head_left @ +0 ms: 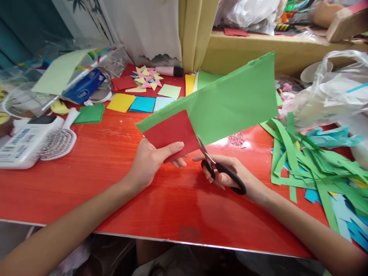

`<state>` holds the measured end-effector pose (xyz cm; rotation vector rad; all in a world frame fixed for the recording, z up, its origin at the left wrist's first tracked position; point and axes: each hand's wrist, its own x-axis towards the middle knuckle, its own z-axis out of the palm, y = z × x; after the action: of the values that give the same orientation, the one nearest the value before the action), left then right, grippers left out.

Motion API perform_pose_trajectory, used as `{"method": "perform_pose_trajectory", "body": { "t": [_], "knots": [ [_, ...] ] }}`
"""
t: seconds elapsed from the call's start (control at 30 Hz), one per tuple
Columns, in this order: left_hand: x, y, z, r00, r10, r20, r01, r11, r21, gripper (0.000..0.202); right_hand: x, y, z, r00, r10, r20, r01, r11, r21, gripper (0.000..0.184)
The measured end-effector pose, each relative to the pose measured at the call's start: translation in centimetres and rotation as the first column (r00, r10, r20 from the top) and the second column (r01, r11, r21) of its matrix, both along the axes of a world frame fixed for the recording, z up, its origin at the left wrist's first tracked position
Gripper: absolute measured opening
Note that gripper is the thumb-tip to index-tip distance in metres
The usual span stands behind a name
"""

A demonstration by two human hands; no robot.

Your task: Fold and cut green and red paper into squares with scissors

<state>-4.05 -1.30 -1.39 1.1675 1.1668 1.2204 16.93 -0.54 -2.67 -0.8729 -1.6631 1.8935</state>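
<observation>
My left hand [155,157] pinches a red paper square [174,132] laid over a long sheet of green paper [235,99], thumb on top and fingers beneath. The green sheet slants up to the right, held above the table. In my right hand [227,170] are black-handled scissors [231,177], with fingers through the loops. Their blades [202,145] meet the green paper's lower edge, right beside the red square's corner. How far the blades are parted is hard to make out.
Green paper strips [304,161] and blue scraps [356,230] pile up at the right, below a plastic bag [330,92]. Yellow [121,102], blue [142,104] and green squares [89,113] lie at the back left. A hairbrush [59,140] and white bottle [25,143] sit far left.
</observation>
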Motion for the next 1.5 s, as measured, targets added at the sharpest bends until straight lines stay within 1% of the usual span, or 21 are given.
{"method": "perform_pose_trajectory", "body": {
  "t": [0.17,0.37,0.53,0.8,0.9,1.03,1.17,1.33,1.5],
  "knots": [
    [0.1,-0.2,0.2,1.000,-0.002,-0.030,0.001,1.000,-0.031,0.019,-0.1,0.1,0.7,0.999,-0.004,0.054,0.006,1.000,-0.029,0.059],
    [0.2,-0.5,0.2,0.999,-0.005,-0.037,0.003,0.998,-0.066,0.022,-0.1,0.2,0.8,0.998,0.022,0.057,-0.019,0.998,-0.051,0.062],
    [0.1,-0.6,0.1,0.996,-0.005,-0.086,0.000,0.998,-0.059,0.030,-0.3,0.0,0.8,0.997,-0.007,0.083,0.011,0.999,-0.049,0.054],
    [0.2,-0.5,0.0,0.992,0.027,-0.121,-0.031,0.999,-0.038,0.029,-0.8,-0.7,0.6,0.991,-0.079,0.106,0.082,0.996,-0.026,0.045],
    [0.3,-0.5,-0.1,0.988,0.045,-0.147,-0.051,0.998,-0.033,0.031,-1.0,-0.8,0.6,0.989,-0.093,0.113,0.097,0.995,-0.032,0.037],
    [0.2,-0.6,0.0,0.976,0.062,-0.211,-0.069,0.997,-0.022,0.034,-1.4,-1.0,0.6,0.974,-0.118,0.193,0.123,0.992,-0.017,0.027],
    [0.1,-0.6,0.2,0.977,0.057,-0.207,-0.061,0.998,-0.014,0.038,-1.6,-1.3,0.4,0.966,-0.137,0.217,0.140,0.990,0.003,0.022],
    [0.1,-0.7,0.3,0.977,0.067,-0.201,-0.076,0.996,-0.038,0.040,-1.7,-1.4,0.4,0.967,-0.156,0.200,0.156,0.988,0.020,0.019],
    [0.2,-0.8,0.4,0.974,0.071,-0.216,-0.084,0.995,-0.051,0.043,-1.8,-1.2,0.9,0.973,-0.125,0.196,0.123,0.992,0.024,0.022]
  ]
}}
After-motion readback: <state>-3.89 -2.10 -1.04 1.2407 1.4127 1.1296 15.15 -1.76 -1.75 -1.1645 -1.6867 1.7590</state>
